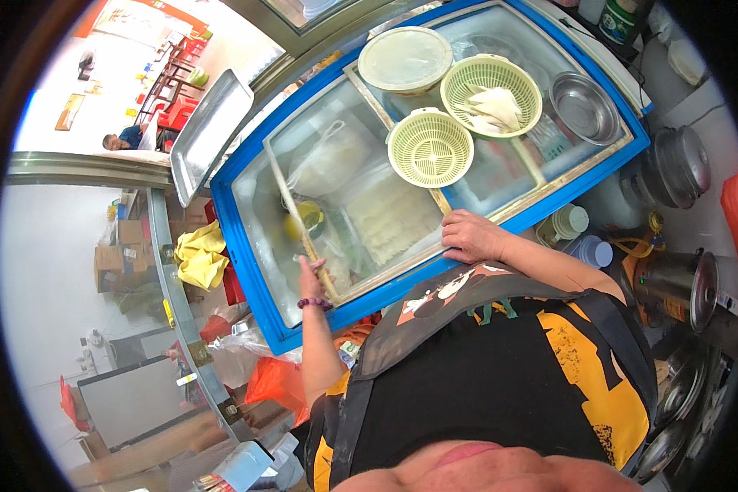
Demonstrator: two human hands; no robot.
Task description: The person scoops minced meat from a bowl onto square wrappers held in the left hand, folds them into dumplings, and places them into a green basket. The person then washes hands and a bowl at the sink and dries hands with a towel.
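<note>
Before me stands a chest freezer with a blue rim (255, 289) and sliding glass lids. My left hand (312, 280), a beaded bracelet at its wrist, grips the left frame edge of the sliding glass lid (344, 203). At the lid's lower right corner, my right hand (472, 237) has its fingers bent over the frame. Beneath the glass lie a tied clear plastic bag (332, 154) of something pale and a layer of pale, ridged pieces (387, 215), not clear enough to name. Left of the lid, the frosted freezer interior (255, 203) shows through a gap.
On the freezer top sit an empty green plastic colander (430, 158), another colander (449, 92) with white pieces, a lidded tub (406, 58) and a steel bowl (584, 107). A metal tray (212, 138) leans at the left. Stacked pots (676, 166) stand right; a person (126, 136) is beyond the window.
</note>
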